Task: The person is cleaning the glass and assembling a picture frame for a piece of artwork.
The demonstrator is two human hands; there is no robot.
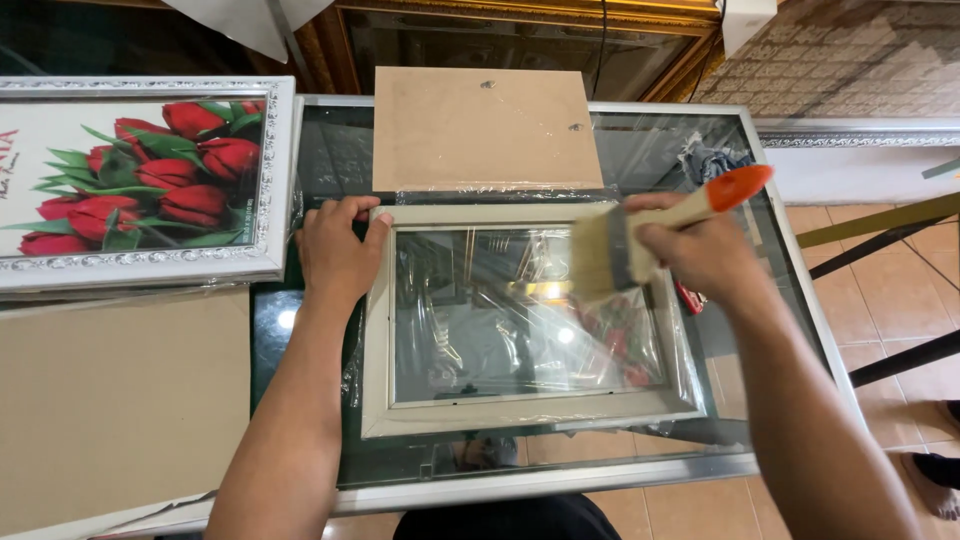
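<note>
Paintbrush, orange-tipped, sits clenched in the right hand, bristles over the glass of the pale picture frame. The left hand presses down on the frame's far-left corner. The frame lies plastic-wrapped on the glass desk; dusting seems underway. A tulip picture lies far left.

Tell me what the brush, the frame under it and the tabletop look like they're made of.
Brush: pale, probably wooden handle with an orange tip, light bristles. Frame: off-white matte moulding, wood or plastic, with a reflective glass pane under wrinkled clear film. Table: dark glass, judging by reflections, in a silvery metal rim.
</note>
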